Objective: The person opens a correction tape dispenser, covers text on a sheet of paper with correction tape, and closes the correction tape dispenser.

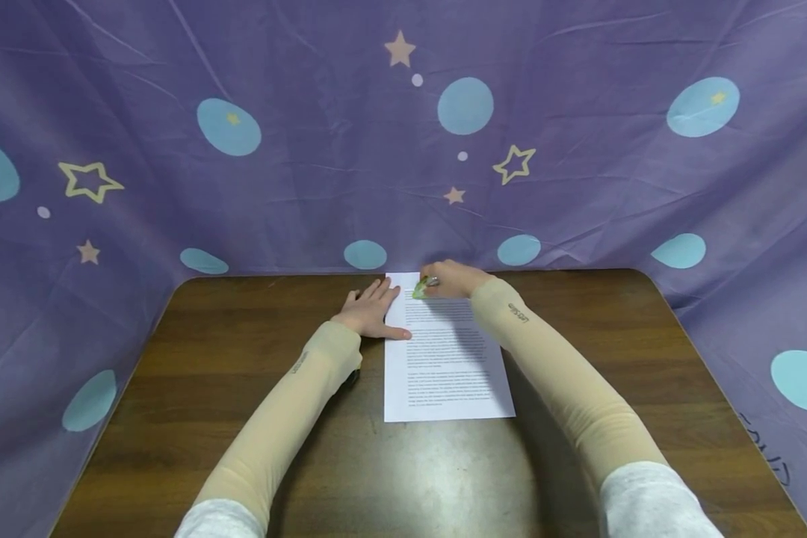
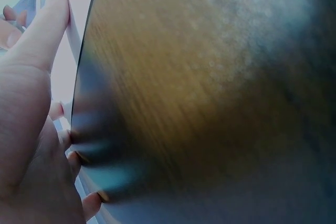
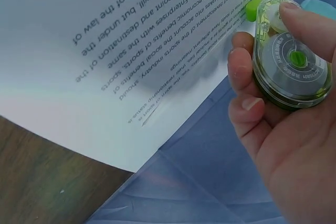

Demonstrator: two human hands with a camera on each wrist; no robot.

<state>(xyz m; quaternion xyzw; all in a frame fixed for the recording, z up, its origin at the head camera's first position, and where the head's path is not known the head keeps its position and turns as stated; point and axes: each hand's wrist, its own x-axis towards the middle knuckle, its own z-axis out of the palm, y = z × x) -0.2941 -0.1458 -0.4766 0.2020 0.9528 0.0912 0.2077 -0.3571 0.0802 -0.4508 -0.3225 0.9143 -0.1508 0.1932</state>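
Observation:
A printed sheet of paper (image 1: 444,388) lies on the table, its top close to the purple cloth. My right hand (image 1: 453,279) grips a clear, green-tipped correction tape dispenser (image 3: 296,72) between thumb and fingers. The dispenser's green tip (image 3: 254,7) is right at the printed lines near the top of the sheet. On the sheet's left edge rests my left hand (image 1: 370,312), fingers spread and straight. Its thumb (image 2: 44,30) reaches across onto the paper's margin.
The brown wooden table (image 1: 242,359) extends to both sides of the sheet and toward me. A purple patterned cloth (image 1: 336,149) hangs behind the table's far edge and along its sides. Beige sleeves (image 1: 558,373) cover both forearms.

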